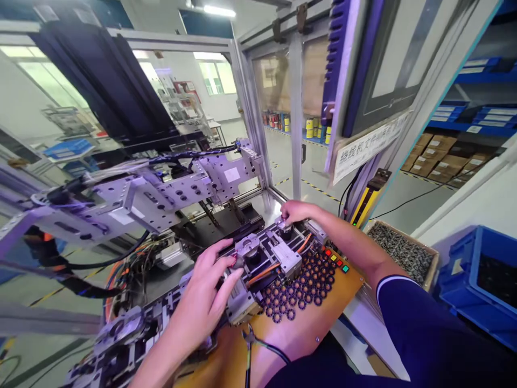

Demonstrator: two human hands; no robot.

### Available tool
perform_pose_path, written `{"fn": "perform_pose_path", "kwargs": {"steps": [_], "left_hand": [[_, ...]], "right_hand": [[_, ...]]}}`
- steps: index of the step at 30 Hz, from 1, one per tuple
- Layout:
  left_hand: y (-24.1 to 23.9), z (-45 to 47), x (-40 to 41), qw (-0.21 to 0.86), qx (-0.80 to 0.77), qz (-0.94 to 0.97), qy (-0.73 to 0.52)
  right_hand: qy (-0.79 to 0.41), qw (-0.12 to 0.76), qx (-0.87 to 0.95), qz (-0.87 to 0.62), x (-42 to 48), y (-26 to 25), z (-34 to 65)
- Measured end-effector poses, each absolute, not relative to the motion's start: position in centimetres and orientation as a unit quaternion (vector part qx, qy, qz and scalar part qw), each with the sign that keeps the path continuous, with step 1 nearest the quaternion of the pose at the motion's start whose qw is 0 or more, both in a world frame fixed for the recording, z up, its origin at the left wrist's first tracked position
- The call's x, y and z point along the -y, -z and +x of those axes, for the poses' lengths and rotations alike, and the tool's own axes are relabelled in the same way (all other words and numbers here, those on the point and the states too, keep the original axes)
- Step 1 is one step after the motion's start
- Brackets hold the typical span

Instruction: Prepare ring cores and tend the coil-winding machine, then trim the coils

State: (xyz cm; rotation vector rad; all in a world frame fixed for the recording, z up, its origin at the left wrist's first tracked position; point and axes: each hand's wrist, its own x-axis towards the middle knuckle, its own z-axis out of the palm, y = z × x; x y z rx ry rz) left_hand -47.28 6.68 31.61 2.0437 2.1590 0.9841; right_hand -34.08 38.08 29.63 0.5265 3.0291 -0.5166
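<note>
My left hand reaches over the near fixture of a metal machine. Its fingers are together and pinch near a dark round part seated there; what they grip is too small to name. My right hand, in a dark sleeve, is further back at the far fixture. Its fingers curl down onto a small round part on that fixture. Several dark ring-shaped parts lie spread on the brown board just right of the fixtures.
A row of coloured buttons sits on the board's far edge. A box of dark small parts and a blue crate stand to the right. The machine's drilled metal arm hangs above left. Pliers lie near me.
</note>
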Motion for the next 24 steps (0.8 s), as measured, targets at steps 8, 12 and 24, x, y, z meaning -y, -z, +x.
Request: {"fn": "perform_pose_path", "kwargs": {"steps": [8, 12, 24], "left_hand": [[-19.2, -43.4, 15.0, 0.04, -0.859, 0.324, -0.394], [-13.0, -40.2, 17.7, -0.012, -0.888, 0.347, -0.301], [-10.9, -40.1, 15.4, -0.095, -0.901, 0.341, -0.25]], "right_hand": [[0.253, -0.154, -0.954, -0.054, -23.1, -27.9, -30.3], [0.259, -0.08, -0.938, -0.217, -11.6, -19.5, -31.9], [0.243, -0.156, -0.95, -0.121, -9.5, -14.0, -29.0]]}}
